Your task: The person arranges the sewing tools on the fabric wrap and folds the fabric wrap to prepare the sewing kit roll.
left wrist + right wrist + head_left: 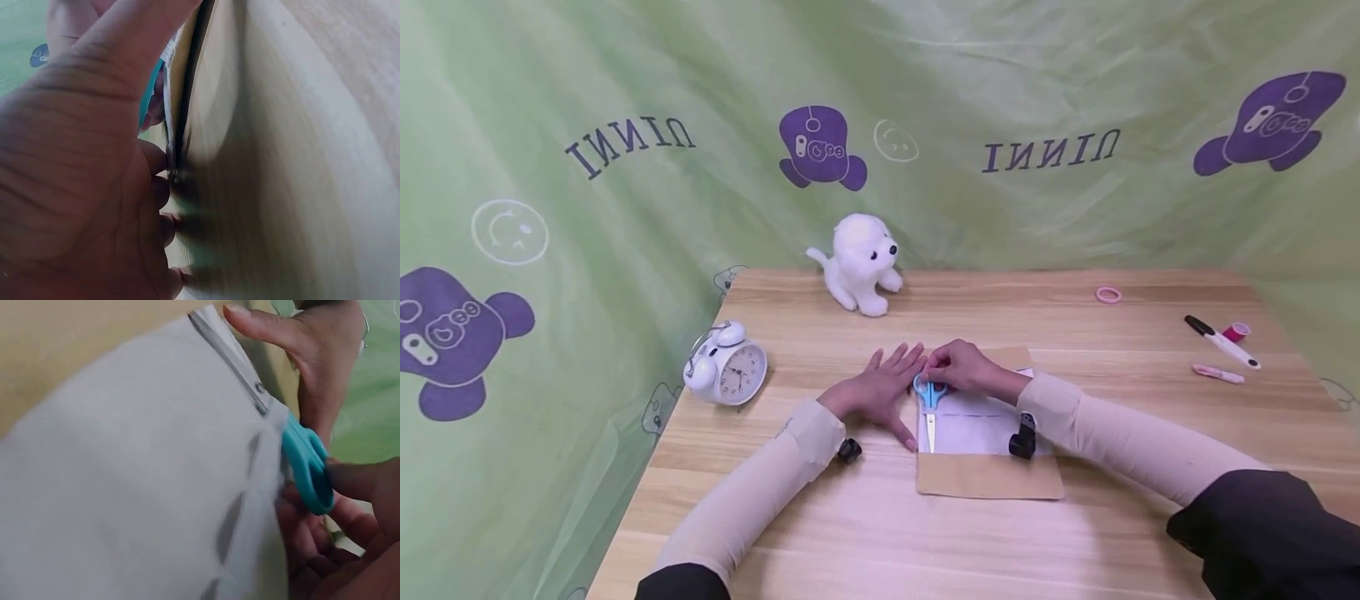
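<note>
Light blue-handled scissors point(930, 398) lie at the left side of a brown flat case point(988, 477) with a white inner panel point(977, 435). My right hand point(966, 367) pinches the scissors' handle between thumb and fingers. In the right wrist view, the blades point(228, 362) come out from under a white strip point(253, 531), which bulges in several loops; the handle point(306, 465) is on the other side. My left hand point(883, 390) is spread beside the case's left edge, thumb and fingers extended. Up close, several left fingertips point(167, 228) touch the tabletop by that edge.
A white alarm clock point(727, 367) stands at the left and a white plush dog point(859, 265) at the back. To the right lie a pink ring point(1108, 295), a black-and-white tool point(1223, 342), a red thread spool point(1236, 332) and a pink-and-white pen-like item point(1217, 374).
</note>
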The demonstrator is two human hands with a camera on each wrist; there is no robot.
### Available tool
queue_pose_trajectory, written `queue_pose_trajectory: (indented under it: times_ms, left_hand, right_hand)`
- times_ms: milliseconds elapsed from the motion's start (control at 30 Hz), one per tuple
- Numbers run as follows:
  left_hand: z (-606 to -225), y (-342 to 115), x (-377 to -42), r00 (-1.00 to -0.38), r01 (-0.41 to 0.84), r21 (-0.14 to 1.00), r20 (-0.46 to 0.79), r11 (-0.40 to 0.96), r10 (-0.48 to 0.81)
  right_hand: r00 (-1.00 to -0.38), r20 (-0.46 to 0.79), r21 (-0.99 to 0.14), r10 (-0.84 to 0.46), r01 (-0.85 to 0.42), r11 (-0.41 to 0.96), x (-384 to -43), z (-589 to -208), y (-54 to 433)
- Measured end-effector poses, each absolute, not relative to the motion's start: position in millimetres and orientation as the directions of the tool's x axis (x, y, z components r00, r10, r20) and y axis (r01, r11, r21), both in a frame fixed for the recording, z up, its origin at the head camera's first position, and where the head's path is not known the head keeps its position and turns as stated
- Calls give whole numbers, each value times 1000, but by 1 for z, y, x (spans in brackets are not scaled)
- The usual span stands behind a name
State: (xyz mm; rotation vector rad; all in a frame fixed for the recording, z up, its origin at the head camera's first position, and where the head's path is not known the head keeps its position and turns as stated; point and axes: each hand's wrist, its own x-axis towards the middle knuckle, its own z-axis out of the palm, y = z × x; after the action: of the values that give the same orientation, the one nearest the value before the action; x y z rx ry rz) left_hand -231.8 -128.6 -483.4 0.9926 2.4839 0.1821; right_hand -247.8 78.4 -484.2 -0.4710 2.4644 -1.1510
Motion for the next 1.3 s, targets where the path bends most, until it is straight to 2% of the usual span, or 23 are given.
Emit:
queue_pose_trajectory:
  times_ms: [200,367,600,800,900,1000,1100,1200,1300]
  left_hand:
    - [-479,-126,-234,-633,622,289,-359,727,685]
    - [-478,-125,-237,-625,631,297,-354,717,696]
    - [-480,-124,-241,-623,632,297,-355,716,697]
    - [-482,-125,-243,-629,631,259,-380,731,678]
    - [-483,-126,-238,-650,605,240,-402,759,645]
    - [-484,-124,-227,-706,547,241,-381,801,597]
    - [-479,-118,-214,-726,546,250,-334,799,601]
    - [-476,-112,-205,-691,611,222,-320,760,649]
    - [-478,-109,-200,-649,665,170,-352,728,675]
  right_hand:
    - [-883,-24,-726,-468,-306,615,-242,-487,79]
    - [-851,-51,-647,-523,-371,666,-239,-482,81]
    - [-839,-115,-587,-532,-375,718,-243,-474,82]
    - [-799,-125,-615,-588,-403,678,-248,-471,82]
    - [-784,-84,-606,-615,-450,656,-248,-464,90]
    - [-791,42,-560,-610,-525,642,-248,-445,114]
    - [-822,155,-501,-547,-543,674,-256,-414,160]
    - [-870,197,-452,-453,-491,745,-268,-382,221]
    - [-919,182,-373,-349,-392,841,-276,-361,287]
